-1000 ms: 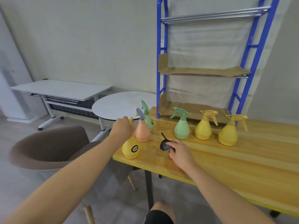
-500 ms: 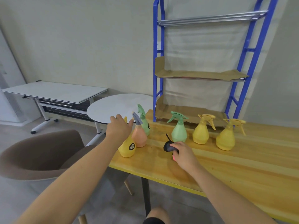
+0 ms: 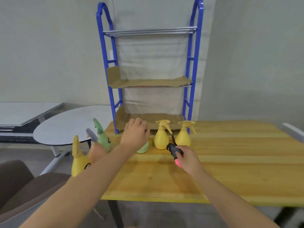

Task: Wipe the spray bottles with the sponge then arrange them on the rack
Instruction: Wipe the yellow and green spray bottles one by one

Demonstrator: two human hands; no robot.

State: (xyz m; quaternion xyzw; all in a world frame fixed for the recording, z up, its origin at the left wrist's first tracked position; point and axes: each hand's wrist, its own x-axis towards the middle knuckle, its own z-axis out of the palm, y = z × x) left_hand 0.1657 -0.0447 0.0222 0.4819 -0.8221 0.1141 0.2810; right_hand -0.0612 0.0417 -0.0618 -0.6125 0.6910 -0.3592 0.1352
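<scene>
Several spray bottles stand on the wooden table. At its left end are a yellow bottle, an orange bottle and a green bottle. My left hand covers the top of a second green bottle with its fingers curled over the sprayer head, which is hidden. Two more yellow bottles stand just right of it. My right hand grips a dark sponge with a pink end, held just in front of those two bottles. The blue rack stands behind the bottles, its shelves lined with cardboard.
A round white table and a folded white table stand to the left beyond the wooden table's edge. A brown chair sits at the lower left. The rack's cardboard-lined shelves hold nothing.
My left hand left the yellow bottle at the table's left end and moved right onto the middle green bottle. My right hand lifted the sponge off the table. The view swung right.
</scene>
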